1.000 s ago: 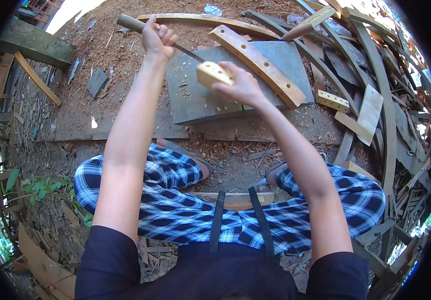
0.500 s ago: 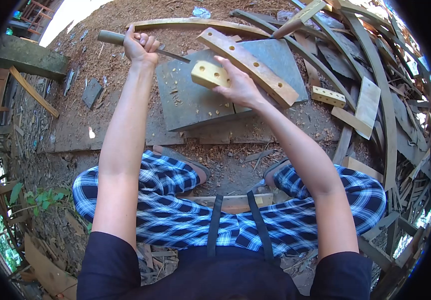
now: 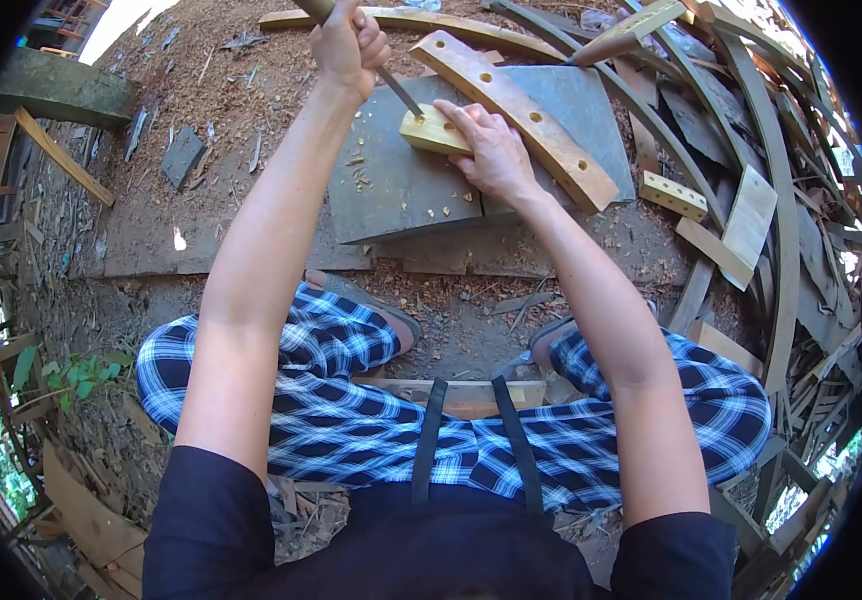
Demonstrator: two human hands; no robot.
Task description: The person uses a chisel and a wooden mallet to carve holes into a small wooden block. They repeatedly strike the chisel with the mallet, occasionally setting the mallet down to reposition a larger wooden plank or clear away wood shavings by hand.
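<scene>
My left hand point(image 3: 349, 50) is wrapped round the handle of a chisel point(image 3: 398, 90), whose narrow metal blade slants down to the right. The blade's tip meets a hole near the left end of a small pale wooden block point(image 3: 429, 131). My right hand point(image 3: 496, 150) grips that block from the right, its fingers over the top and the thumb along the near side. Under the block is a flat grey work slab point(image 3: 391, 190) with a few wood chips on it. A longer wooden bar point(image 3: 521, 115) with several round holes lies aslant just behind my right hand.
Another drilled block point(image 3: 673, 195) lies right of the slab, beside pale offcuts point(image 3: 748, 225). Long curved strips point(image 3: 766, 170) and scrap wood pile up at the right. A concrete beam point(image 3: 61, 92) is at the upper left. Wood shavings cover the ground behind.
My left hand has moved right and up, tilting the chisel more steeply, its tip now at the block's hole. The block has shifted slightly right and down toward the slab with my right hand.
</scene>
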